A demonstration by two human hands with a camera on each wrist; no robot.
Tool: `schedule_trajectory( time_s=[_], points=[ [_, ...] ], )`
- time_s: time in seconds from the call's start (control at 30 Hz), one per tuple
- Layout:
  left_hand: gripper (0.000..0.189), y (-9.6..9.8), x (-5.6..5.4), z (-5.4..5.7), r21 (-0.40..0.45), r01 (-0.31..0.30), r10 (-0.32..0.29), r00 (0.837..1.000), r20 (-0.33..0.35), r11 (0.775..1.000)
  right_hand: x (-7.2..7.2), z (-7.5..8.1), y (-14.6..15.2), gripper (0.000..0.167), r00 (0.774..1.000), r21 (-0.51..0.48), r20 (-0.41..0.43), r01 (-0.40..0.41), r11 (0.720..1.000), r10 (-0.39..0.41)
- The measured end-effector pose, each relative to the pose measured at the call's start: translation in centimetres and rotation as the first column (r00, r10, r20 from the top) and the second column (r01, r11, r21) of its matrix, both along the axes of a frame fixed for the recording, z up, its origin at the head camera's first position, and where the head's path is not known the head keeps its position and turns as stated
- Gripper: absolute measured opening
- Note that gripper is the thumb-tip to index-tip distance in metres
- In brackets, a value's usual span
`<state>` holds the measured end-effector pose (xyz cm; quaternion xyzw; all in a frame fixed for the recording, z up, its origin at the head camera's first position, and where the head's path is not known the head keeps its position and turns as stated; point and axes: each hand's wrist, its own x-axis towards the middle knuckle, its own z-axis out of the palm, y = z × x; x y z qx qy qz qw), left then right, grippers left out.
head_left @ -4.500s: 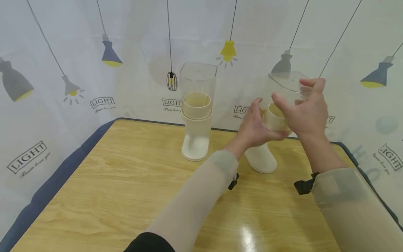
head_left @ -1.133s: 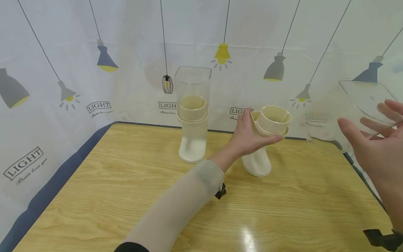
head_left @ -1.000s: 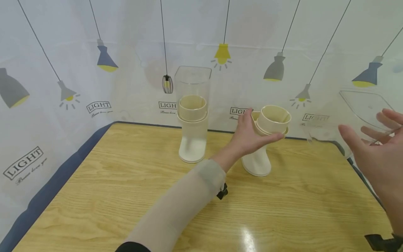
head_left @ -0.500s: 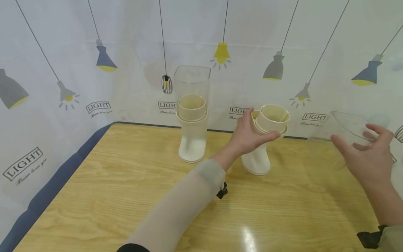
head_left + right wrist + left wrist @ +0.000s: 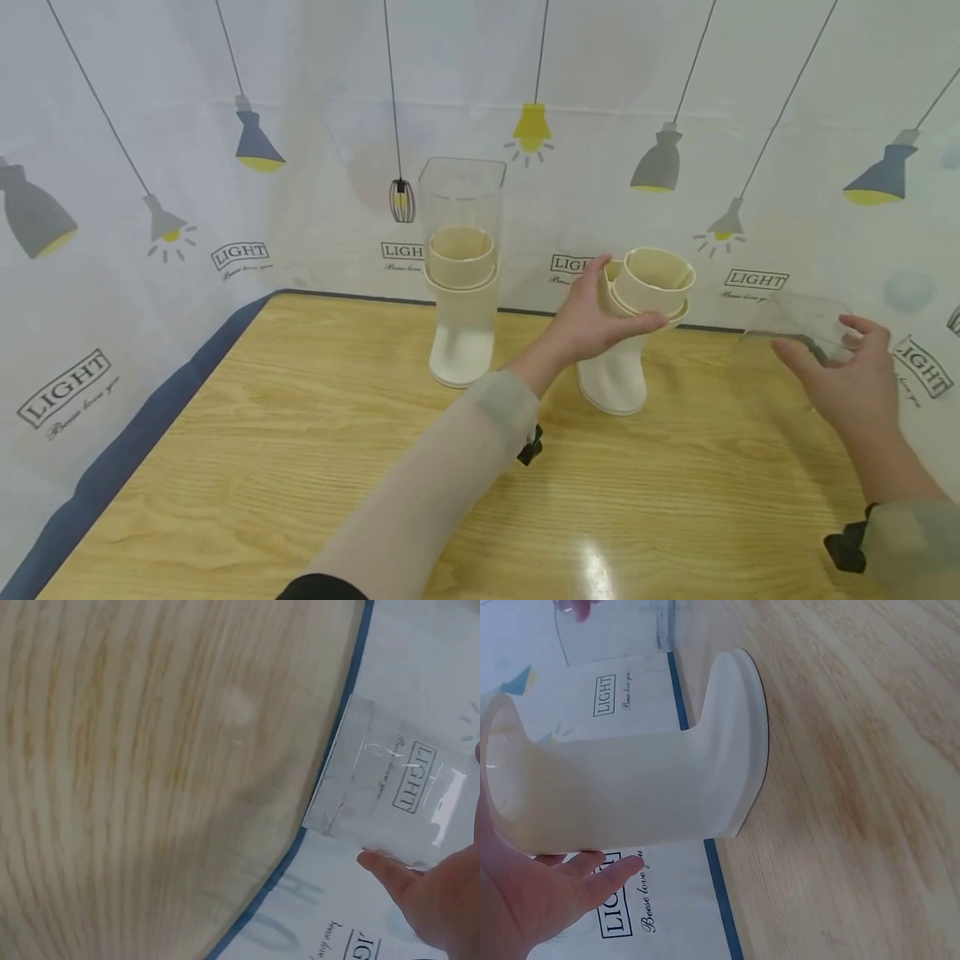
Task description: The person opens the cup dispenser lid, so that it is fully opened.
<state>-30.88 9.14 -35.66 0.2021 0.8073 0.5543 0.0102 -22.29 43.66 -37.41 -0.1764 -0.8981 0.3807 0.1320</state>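
"Cream base (image 5: 613, 385): status?"

"It is standing on the table (image 5: 300, 458); my left hand (image 5: 588, 325) is gripping round its top. To its right, my right hand (image 5: 853, 379) is holding the clear container (image 5: 382, 776), thumb and fingers spread across its width. I am judging separation done, release of both outstanding."

"Obstructions?"

"A second base (image 5: 462, 329) is standing to its left, bearing its upper container (image 5: 461, 200); the curtain (image 5: 322, 167) is hanging close behind."

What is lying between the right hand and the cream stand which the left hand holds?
In the head view, the clear container in the right hand; then bare table up to the cream stand.
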Motion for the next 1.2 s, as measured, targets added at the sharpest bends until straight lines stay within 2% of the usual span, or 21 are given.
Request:
schedule_trajectory(
  time_s=[0.13,0.57,0.9,1.2],
  points=[
    [0.123,-0.1,-0.1,0.1,0.004,0.011,-0.011,1.000,0.013,1.000,-0.4,-0.5,0.5,0.114,0.999,-0.024,0.012,-0.044,0.999,0.044],
    [0.122,-0.1,-0.4,0.0,0.000,0.015,-0.015,1.000,0.016,1.000,-2.1,-2.4,1.6,0.109,0.998,-0.043,-0.008,-0.064,0.997,0.064],
    [0.122,-0.2,-0.3,-0.2,0.002,0.024,-0.024,1.000,0.020,1.000,-3.2,-2.8,0.7,0.114,0.998,-0.044,-0.008,-0.070,0.997,0.070],
    [0.121,-0.1,-0.2,-0.1,0.004,0.027,-0.027,0.999,0.028,1.000,-3.6,-2.6,0.1,0.117,0.996,-0.022,-0.011,-0.090,0.996,0.089]
  ],
)
